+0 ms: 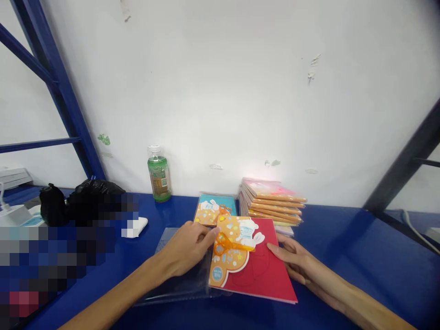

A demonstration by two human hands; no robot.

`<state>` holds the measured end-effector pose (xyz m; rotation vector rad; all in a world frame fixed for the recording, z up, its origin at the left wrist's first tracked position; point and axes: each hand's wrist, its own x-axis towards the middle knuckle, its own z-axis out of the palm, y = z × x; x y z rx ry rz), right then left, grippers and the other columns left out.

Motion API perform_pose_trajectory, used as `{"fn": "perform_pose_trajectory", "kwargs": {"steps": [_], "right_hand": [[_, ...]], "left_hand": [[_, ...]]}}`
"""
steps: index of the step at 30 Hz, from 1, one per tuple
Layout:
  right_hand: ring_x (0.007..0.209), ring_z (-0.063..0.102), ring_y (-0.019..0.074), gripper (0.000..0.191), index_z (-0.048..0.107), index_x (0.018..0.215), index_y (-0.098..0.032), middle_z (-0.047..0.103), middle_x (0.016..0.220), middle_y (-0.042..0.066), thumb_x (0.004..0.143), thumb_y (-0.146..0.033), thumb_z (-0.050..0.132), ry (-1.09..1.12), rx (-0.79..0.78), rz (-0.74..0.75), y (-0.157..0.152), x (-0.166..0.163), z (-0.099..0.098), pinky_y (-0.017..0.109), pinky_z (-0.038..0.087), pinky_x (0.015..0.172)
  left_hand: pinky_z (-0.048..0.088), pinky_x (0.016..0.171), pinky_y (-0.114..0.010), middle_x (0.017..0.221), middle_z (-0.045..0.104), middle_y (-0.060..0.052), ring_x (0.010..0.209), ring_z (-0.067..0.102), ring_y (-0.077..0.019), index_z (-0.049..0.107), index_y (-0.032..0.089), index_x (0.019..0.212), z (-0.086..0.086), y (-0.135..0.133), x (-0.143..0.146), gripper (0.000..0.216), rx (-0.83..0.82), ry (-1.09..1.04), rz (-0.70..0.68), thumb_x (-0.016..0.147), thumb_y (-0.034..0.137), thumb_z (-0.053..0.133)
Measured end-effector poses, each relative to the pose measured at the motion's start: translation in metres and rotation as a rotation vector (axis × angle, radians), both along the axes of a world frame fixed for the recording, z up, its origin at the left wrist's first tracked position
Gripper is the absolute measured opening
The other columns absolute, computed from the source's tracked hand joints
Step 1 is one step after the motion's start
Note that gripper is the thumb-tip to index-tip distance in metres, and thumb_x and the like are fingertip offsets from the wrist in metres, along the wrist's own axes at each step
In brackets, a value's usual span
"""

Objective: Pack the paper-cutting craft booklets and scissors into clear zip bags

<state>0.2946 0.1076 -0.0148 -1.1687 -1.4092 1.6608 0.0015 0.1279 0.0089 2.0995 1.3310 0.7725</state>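
A red paper-craft booklet (275,279) is tilted between my hands. Its orange printed flap shows white rabbits, and a pair of orange plastic scissors (233,247) lies across it. My left hand (187,250) grips the booklet's left edge, thumb on top and fingers partly hidden behind. On the opposite edge, my right hand (294,260) pinches it with the thumb on the red face and the fingers behind. Beneath my left hand and the booklet, a clear plastic bag (178,288) lies flat on the blue table (343,256).
Behind the booklet are a similar blue-and-orange pack (215,201) and a stack of wrapped packs (271,199). A green-tinted bottle (159,176) stands by the wall. Farther left are a white object (137,227) and black plastic bags (92,197). Blue metal posts (65,96) flank the table.
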Motion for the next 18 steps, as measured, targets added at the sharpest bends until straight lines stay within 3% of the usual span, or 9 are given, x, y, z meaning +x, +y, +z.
{"fn": "perform_pose_trajectory", "kwargs": {"steps": [3, 6, 12, 14, 18], "right_hand": [[0.039, 0.019, 0.001, 0.057, 0.066, 0.123, -0.024, 0.076, 0.089, 0.005, 0.083, -0.063, 0.073, 0.007, -0.027, -0.017, -0.004, -0.002, 0.0, 0.022, 0.006, 0.042], [0.038, 0.019, 0.0009, 0.059, 0.065, 0.126, -0.025, 0.076, 0.087, 0.005, 0.083, -0.064, 0.072, 0.011, -0.022, -0.037, -0.004, -0.002, -0.002, 0.023, 0.004, 0.042], [0.038, 0.019, 0.0002, 0.056, 0.064, 0.127, -0.024, 0.076, 0.086, 0.005, 0.086, -0.062, 0.071, 0.036, -0.034, -0.031, -0.003, 0.002, -0.002, 0.022, 0.004, 0.04], [0.038, 0.022, -0.0003, 0.056, 0.064, 0.128, -0.023, 0.076, 0.082, 0.004, 0.087, -0.061, 0.071, 0.017, -0.036, -0.001, -0.003, 0.003, 0.0, 0.02, 0.007, 0.039], [0.033, 0.035, 0.0008, 0.064, 0.061, 0.131, -0.019, 0.076, 0.075, 0.005, 0.087, -0.065, 0.068, -0.031, -0.055, 0.073, -0.002, 0.003, 0.001, 0.015, 0.018, 0.032]], "left_hand": [[0.021, 0.053, -0.03, 0.052, 0.042, 0.004, 0.051, 0.031, -0.0153, 0.055, 0.023, 0.051, -0.002, -0.002, 0.0, 0.053, -0.098, -0.119, -0.05, 0.097, 0.05, 0.05], [0.032, 0.059, -0.027, 0.062, 0.054, 0.002, 0.059, 0.043, -0.0181, 0.063, 0.025, 0.062, 0.002, -0.004, -0.002, 0.046, -0.18, -0.254, -0.082, 0.099, 0.047, 0.046], [0.042, 0.069, -0.025, 0.077, 0.067, 0.0, 0.074, 0.058, -0.0194, 0.071, 0.023, 0.078, 0.003, -0.01, 0.009, 0.036, -0.424, -0.441, -0.138, 0.093, 0.051, 0.056], [0.039, 0.061, -0.024, 0.07, 0.064, 0.001, 0.063, 0.053, -0.0157, 0.069, 0.021, 0.076, 0.001, -0.011, 0.014, 0.035, -0.491, -0.492, -0.126, 0.091, 0.051, 0.059], [0.017, 0.047, -0.023, 0.052, 0.043, 0.008, 0.047, 0.028, -0.0087, 0.065, 0.019, 0.068, 0.001, -0.01, 0.016, 0.035, -0.56, -0.555, -0.078, 0.083, 0.05, 0.07]]}}
